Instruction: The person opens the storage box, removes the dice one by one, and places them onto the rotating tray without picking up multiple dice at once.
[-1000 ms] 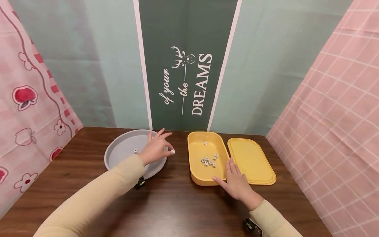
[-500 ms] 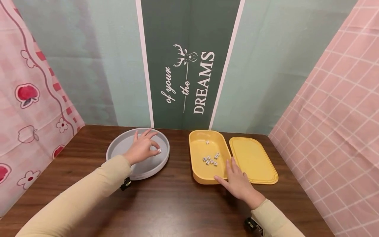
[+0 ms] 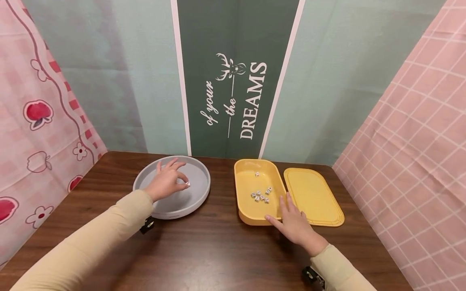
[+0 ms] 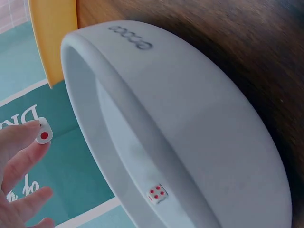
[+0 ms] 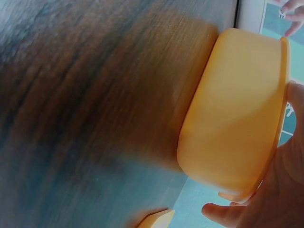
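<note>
My left hand (image 3: 165, 181) is above the round grey tray (image 3: 199, 198), pinching a small white die (image 3: 188, 184) between thumb and index finger while its other fingers spread. In the left wrist view the held die (image 4: 44, 131) shows one red dot. A second die (image 4: 157, 194) lies inside the tray; in the head view my hand hides it. My right hand (image 3: 296, 224) rests at the near right corner of the yellow box (image 3: 251, 220), thumb on the near rim, fingers fairly straight along the right side. Several dice (image 3: 257, 198) lie in the box.
A flat yellow lid (image 3: 313, 196) lies on the brown wooden table (image 3: 222, 250) just right of the box. Bare wood separates the tray from the box. A green cloth (image 3: 233, 24) hangs behind, with pink cloths at both sides.
My left hand has moved left with the pinched die, from the tray's right rim to over the tray. My right hand stays at the box. The head view has shifted slightly.
</note>
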The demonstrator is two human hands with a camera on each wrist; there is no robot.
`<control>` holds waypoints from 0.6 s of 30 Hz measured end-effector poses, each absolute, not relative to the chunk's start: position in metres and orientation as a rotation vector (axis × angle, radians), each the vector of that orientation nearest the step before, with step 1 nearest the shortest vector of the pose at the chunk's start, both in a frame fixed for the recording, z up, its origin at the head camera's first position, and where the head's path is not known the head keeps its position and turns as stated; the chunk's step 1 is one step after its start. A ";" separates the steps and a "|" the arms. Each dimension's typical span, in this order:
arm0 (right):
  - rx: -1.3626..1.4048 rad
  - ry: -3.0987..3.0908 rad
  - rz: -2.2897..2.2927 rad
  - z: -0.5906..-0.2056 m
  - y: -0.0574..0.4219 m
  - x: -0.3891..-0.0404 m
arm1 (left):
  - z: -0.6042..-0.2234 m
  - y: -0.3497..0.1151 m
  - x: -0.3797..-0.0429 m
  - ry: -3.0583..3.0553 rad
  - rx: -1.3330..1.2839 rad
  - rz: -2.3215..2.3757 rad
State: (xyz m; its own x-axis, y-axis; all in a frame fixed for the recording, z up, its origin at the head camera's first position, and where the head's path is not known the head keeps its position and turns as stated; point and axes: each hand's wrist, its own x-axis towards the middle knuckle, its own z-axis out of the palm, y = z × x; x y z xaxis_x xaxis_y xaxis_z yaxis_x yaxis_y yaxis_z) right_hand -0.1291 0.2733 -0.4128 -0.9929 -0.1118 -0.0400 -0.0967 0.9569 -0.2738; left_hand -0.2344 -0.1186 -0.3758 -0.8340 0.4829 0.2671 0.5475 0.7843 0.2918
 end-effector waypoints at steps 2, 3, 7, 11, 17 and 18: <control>-0.157 3.048 -0.427 -0.412 0.274 -0.129 | -0.376 -0.120 -0.235 -2.800 -0.805 -0.540; -0.154 3.046 -0.431 -0.412 0.275 -0.129 | -0.376 -0.121 -0.235 -2.802 -0.799 -0.537; -0.158 3.034 -0.451 -0.412 0.273 -0.132 | -0.379 -0.129 -0.235 -2.818 -0.769 -0.525; -0.220 3.058 -0.509 -0.410 0.274 -0.129 | -0.383 -0.138 -0.235 -2.841 -0.736 -0.502; -0.572 3.157 -0.629 -0.406 0.283 -0.115 | -0.389 -0.151 -0.236 -2.891 -0.668 -0.492; -0.647 3.155 -0.622 -0.405 0.284 -0.112 | -0.390 -0.153 -0.236 -2.896 -0.657 -0.491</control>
